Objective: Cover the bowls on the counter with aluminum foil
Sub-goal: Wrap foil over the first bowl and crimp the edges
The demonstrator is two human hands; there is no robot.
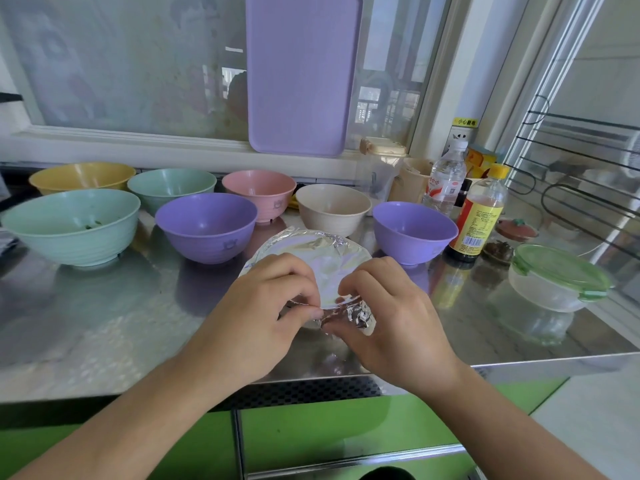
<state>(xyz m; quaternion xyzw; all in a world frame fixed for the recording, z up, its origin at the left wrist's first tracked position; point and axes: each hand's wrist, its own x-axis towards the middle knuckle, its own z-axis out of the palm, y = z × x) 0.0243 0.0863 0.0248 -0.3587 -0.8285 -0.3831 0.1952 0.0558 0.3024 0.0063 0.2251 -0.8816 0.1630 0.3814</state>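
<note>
Kitchen, steel table [104, 306] set below a window, green cabinet fronts [346, 431] under its front edge. A purple tray [301, 74] is leaned upright against the window at the back edge. Seven uncovered bowls are lined toward the back: large mint bowl [71, 225] at the left edge, yellow bowl [81, 176] and second mint bowl [171, 185] behind it, purple bowl [206, 226] centre, pink bowl [259, 194] behind that, cream bowl [332, 207] and second purple bowl [414, 230] to the right. A clear container with a green lid [557, 277] is seen near the right edge, bottles [479, 213] beside it toward the back right corner. The foil-covered bowl [311, 251] is placed near the middle of the front edge, foil [346, 315] crimped over its rim. The left hand [256, 317] and right hand [398, 323] are both curled, the foil's near edge being pinched between their fingertips.
</note>
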